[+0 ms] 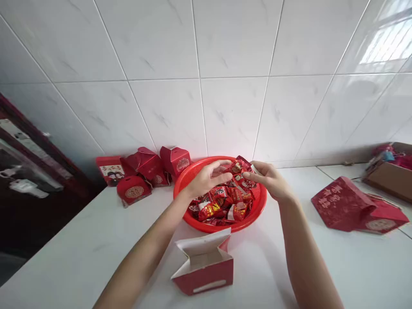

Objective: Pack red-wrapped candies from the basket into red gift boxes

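Note:
A round red plastic basket [262, 201] stands against the wall, heaped with red-wrapped candies [210, 209]. Over its right side, my right hand [267, 178] pinches a red candy packet [243, 167] between thumb and fingers. My left hand [210, 177] hovers above the left part of the heap, fingers apart and nothing in them. Closer to me, an unfolded-top red gift box [206, 277] stands with its white inside showing; no candy can be seen in it.
Several folded red gift boxes [133, 189] stand along the wall at the left. Flattened red boxes [344, 204] lie on the white tiled counter [80, 257] to the right, before a cardboard box [389, 174] of pink and red items. The counter's left edge drops to a dark area.

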Demonstrator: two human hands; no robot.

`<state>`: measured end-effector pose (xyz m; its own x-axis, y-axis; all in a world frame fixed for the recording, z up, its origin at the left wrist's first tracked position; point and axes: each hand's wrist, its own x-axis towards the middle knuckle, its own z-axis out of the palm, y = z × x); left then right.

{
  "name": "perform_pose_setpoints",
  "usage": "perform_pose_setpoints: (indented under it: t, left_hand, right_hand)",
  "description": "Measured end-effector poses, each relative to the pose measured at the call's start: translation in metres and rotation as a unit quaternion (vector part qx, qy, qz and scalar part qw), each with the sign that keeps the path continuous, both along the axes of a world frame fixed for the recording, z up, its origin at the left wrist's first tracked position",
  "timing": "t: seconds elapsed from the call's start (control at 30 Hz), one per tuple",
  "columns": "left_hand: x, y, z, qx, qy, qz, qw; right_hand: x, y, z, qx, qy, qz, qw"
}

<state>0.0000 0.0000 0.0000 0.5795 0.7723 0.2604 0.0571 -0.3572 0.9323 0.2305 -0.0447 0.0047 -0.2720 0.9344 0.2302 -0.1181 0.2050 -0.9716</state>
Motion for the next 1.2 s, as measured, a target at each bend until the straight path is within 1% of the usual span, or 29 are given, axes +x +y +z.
perform_pose_setpoints:
  t: [0.13, 0.2, 0.27, 0.33, 0.4, 0.43, 0.47, 0.53, 0.6, 0.67, 0.73, 0.8, 0.9, 0.97, 1.03, 1.2]
  left_hand:
    - [0.015, -0.017, -0.001, 0.047, -0.01, 0.017, 0.999]
    - [0.016, -0.022, 0.0, 0.07, 0.007, 0.039, 0.997]
    - [0.01, -0.025, 0.002, 0.091, 0.033, 0.046, 0.994]
    - [-0.005, -0.032, 0.009, 0.103, 0.051, 0.037, 0.993]
    - [-0.027, -0.046, 0.019, 0.1, 0.044, 0.026, 0.994]
    - [-0.039, -0.055, 0.025, 0.091, 0.04, 0.022, 0.995]
    - [-0.051, -0.066, 0.031, 0.086, 0.033, 0.033, 0.995]
    - [-0.073, -0.092, 0.041, 0.115, 0.028, 0.059, 0.991]
    - [-0.089, -0.116, 0.047, 0.15, 0.066, 0.072, 0.984]
    - [-0.097, -0.135, 0.047, 0.181, 0.143, 0.068, 0.971]
    - [-0.098, -0.148, 0.044, 0.198, 0.231, 0.063, 0.951]
    - [-0.095, -0.155, 0.04, 0.197, 0.306, 0.063, 0.929]
    - [-0.09, -0.158, 0.037, 0.172, 0.376, 0.053, 0.909]
    - [-0.088, -0.159, 0.035, 0.148, 0.396, 0.044, 0.905]
    - [-0.085, -0.159, 0.032, 0.119, 0.402, 0.039, 0.907]
    - [-0.078, -0.16, 0.026, 0.051, 0.373, 0.047, 0.925]
  right_hand:
    - [-0.011, -0.003, -0.002, -0.008, 0.006, -0.003, 1.0]
    - [-0.014, -0.005, 0.0, -0.006, 0.005, 0.003, 1.0]
    - [-0.015, -0.009, 0.004, 0.001, -0.01, 0.014, 1.0]
    - [-0.016, -0.014, 0.008, 0.017, -0.027, 0.02, 0.999]
    - [-0.015, -0.02, 0.012, 0.032, -0.038, 0.023, 0.999]
    - [-0.014, -0.023, 0.013, 0.033, -0.04, 0.026, 0.998]
    - [-0.013, -0.026, 0.015, 0.033, -0.042, 0.027, 0.998]
    - [-0.011, -0.031, 0.019, 0.034, -0.049, 0.02, 0.998]
    - [-0.008, -0.036, 0.022, 0.053, -0.058, -0.006, 0.997]
    - [-0.004, -0.04, 0.025, 0.077, -0.058, -0.029, 0.995]
    - [0.0, -0.044, 0.027, 0.102, -0.045, -0.038, 0.993]
    - [0.003, -0.048, 0.029, 0.122, -0.032, -0.037, 0.991]
    - [0.004, -0.052, 0.03, 0.139, -0.029, -0.026, 0.99]
    - [0.001, -0.054, 0.031, 0.142, -0.039, -0.004, 0.989]
    - [-0.004, -0.056, 0.033, 0.134, -0.049, 0.034, 0.989]
    - [-0.026, -0.059, 0.034, 0.112, -0.052, 0.136, 0.983]
